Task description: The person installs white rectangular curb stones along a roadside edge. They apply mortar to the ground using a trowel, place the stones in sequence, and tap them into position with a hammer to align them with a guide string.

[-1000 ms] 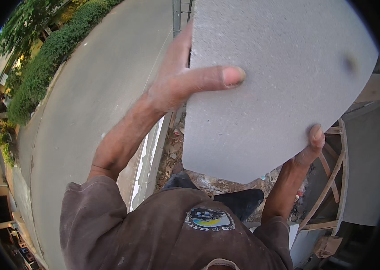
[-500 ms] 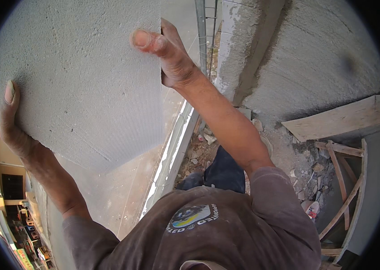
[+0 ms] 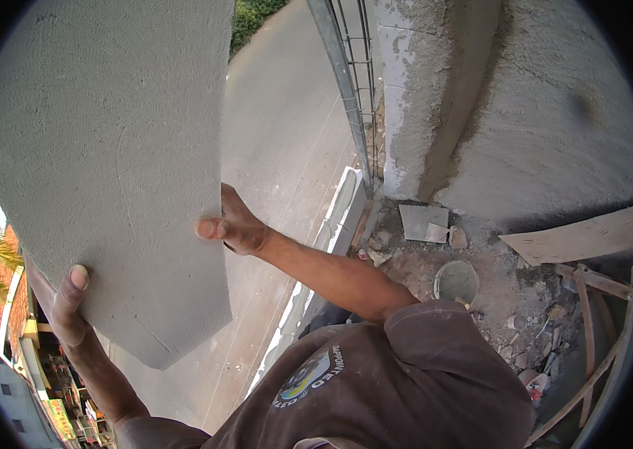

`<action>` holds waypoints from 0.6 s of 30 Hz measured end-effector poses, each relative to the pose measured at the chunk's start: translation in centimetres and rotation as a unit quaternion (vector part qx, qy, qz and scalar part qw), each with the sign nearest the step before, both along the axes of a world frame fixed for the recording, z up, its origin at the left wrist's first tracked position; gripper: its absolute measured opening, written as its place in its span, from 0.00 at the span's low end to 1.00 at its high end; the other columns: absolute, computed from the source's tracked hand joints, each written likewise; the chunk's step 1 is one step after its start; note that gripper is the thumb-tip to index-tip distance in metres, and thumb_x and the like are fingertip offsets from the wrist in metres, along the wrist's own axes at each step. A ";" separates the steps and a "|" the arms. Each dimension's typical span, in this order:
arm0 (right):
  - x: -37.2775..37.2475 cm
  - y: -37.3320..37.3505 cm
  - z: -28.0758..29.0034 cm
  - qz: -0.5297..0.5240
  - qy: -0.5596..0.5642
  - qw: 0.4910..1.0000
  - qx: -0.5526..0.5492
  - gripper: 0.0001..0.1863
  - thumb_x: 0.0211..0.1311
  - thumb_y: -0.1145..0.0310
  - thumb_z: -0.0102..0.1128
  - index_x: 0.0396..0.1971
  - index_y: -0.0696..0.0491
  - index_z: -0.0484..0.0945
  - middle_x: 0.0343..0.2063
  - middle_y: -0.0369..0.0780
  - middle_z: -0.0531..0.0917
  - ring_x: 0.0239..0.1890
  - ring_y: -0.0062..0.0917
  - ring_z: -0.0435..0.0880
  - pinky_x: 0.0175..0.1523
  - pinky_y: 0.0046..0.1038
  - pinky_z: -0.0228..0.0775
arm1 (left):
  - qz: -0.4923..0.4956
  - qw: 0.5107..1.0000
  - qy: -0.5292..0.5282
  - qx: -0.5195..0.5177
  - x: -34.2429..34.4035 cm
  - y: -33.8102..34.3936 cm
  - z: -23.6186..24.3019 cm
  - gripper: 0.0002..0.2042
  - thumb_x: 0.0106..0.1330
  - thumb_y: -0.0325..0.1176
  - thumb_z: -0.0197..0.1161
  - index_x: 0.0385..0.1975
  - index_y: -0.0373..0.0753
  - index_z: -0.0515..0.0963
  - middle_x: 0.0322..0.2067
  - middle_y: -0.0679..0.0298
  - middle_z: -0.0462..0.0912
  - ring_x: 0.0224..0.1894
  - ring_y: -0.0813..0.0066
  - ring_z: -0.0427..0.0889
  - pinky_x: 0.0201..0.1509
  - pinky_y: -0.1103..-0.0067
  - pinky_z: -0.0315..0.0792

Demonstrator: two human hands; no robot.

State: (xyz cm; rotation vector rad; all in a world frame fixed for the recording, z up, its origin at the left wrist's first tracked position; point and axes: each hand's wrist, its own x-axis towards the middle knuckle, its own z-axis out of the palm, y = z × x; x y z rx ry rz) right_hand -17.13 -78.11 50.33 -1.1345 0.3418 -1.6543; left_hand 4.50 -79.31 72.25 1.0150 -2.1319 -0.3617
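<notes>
A large grey lightweight concrete block (image 3: 107, 120) is held up at the upper left, with a rough face toward me. My left hand (image 3: 62, 295) grips its lower left edge, thumb on the face and the other fingers mostly hidden. My right hand (image 3: 230, 224) grips its right edge lower down, thumb over the face. Below and right of the block runs a low white block wall (image 3: 342, 206) with a strip of grey mortar along its top.
A metal post (image 3: 345, 90) and rebar ladder stand beside a rendered wall (image 3: 541, 142). A road (image 3: 279, 97) lies left of the post. Below are a bucket (image 3: 455, 280), rubble (image 3: 526, 337), a leaning board (image 3: 571, 232) and a wooden frame (image 3: 586, 344). Roofs show far left.
I have turned from the earlier views, and the block has swung from the upper right to the upper left. Both hands still grip it, now lower in view than half a second ago.
</notes>
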 end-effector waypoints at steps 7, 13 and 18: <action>-6.8 4.4 -2.4 -0.281 0.082 0.956 -0.022 0.53 0.64 0.40 0.66 0.74 0.62 0.55 0.66 0.55 0.69 0.68 0.41 0.72 0.68 0.46 0.69 | -0.017 0.998 -0.063 0.001 -3.0 -3.9 -1.7 0.64 0.35 0.68 0.77 0.74 0.39 0.58 0.56 0.38 0.73 0.59 0.36 0.75 0.62 0.44 0.71; -16.6 15.8 -22.6 -0.488 -0.049 0.759 0.428 0.20 0.73 0.65 0.60 0.58 0.60 0.77 0.41 0.38 0.85 0.39 0.18 0.83 0.44 0.19 0.75 | -0.009 0.984 -0.147 0.096 -5.7 -8.0 -9.6 0.67 0.33 0.72 0.76 0.77 0.43 0.55 0.56 0.35 0.74 0.54 0.39 0.82 0.60 0.44 0.75; -12.1 37.0 -43.2 -0.485 -0.038 0.604 0.631 0.13 0.68 0.66 0.64 0.48 0.57 0.82 0.33 0.35 0.85 0.28 0.17 0.81 0.30 0.19 0.72 | -0.095 0.950 -0.181 0.238 -7.2 -12.0 -19.6 0.59 0.40 0.47 0.83 0.76 0.41 0.56 0.61 0.40 0.72 0.57 0.43 0.80 0.61 0.53 0.77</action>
